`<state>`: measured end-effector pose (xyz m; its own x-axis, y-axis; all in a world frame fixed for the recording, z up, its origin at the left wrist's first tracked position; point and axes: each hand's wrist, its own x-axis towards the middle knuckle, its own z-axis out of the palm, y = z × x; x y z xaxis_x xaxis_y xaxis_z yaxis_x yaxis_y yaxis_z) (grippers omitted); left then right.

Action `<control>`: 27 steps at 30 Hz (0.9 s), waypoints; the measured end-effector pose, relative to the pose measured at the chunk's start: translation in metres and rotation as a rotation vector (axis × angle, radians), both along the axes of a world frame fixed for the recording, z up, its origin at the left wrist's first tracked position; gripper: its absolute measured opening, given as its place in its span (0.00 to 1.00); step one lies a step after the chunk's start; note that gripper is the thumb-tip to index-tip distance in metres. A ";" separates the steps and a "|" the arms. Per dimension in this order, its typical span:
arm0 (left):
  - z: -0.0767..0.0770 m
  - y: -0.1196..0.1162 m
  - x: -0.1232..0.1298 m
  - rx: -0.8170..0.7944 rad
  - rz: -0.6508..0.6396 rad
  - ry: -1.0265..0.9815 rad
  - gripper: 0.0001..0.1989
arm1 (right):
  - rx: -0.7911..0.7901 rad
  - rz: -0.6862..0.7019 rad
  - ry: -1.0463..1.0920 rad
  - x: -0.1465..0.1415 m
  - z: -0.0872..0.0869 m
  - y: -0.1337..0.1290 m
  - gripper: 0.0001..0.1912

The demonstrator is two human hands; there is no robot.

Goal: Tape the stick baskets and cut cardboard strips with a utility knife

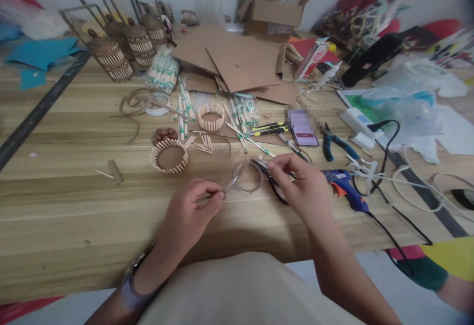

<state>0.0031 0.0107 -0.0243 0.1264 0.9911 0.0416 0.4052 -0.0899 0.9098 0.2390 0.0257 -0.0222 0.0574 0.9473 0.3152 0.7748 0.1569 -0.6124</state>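
Observation:
My left hand [196,209] is closed in a pinch on a thin, narrow strip [233,182], which slants up to the right; its exact kind is blurred. Close by on the right, my right hand [301,182] has its thumb and forefinger pressed together on something small that I cannot make out. Between the two hands lies a round ring [249,189], flat on the table. Black loop handles [277,192], like those of scissors, show partly under my right hand. Left of the ring stands a round holder of short upright sticks [169,157] on a cardboard base.
A blue glue gun [346,186] with cords and blue-handled pliers [335,143] lie right. Behind are a phone [303,127], a second stick ring [211,117], brown beads [165,135], wrapped sticks [163,70], cardboard sheets [244,63] and stick lanterns [111,58]. Another person's arm [455,290] shows lower right.

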 end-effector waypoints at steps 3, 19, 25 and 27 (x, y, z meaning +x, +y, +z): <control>0.001 0.001 -0.001 -0.091 -0.001 -0.049 0.08 | 0.036 -0.180 -0.156 0.033 -0.011 0.002 0.12; -0.004 0.004 0.012 -0.203 0.013 -0.339 0.13 | -0.301 0.017 0.263 0.003 -0.012 0.000 0.18; -0.004 0.005 0.015 -0.219 0.010 -0.438 0.19 | -0.478 0.341 0.972 -0.064 -0.007 -0.012 0.14; -0.003 0.006 0.014 -0.256 0.008 -0.497 0.19 | -0.481 0.350 1.105 -0.071 -0.009 -0.011 0.14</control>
